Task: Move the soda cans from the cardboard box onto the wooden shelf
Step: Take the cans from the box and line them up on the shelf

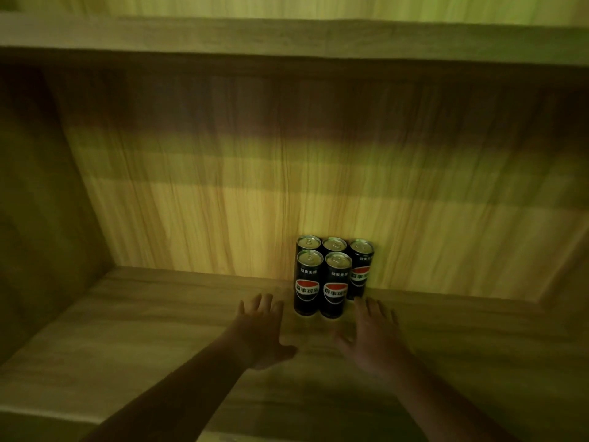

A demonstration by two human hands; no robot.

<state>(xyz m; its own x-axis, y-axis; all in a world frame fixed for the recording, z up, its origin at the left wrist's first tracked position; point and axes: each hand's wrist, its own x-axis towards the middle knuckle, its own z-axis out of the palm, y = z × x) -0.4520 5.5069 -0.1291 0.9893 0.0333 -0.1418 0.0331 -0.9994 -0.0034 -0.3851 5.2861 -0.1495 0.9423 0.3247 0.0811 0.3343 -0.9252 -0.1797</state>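
With both the left hand and right hand spread and holding nothing just in front of five upright soda cans clustered against the wooden shelf's back edge, a careless brush could topple the front row.

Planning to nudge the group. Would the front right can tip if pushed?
Tall and slim, the front right can would probably tip if pushed high. The cans close beside and behind likely steady it. Pushed low, it should slide on the shelf.
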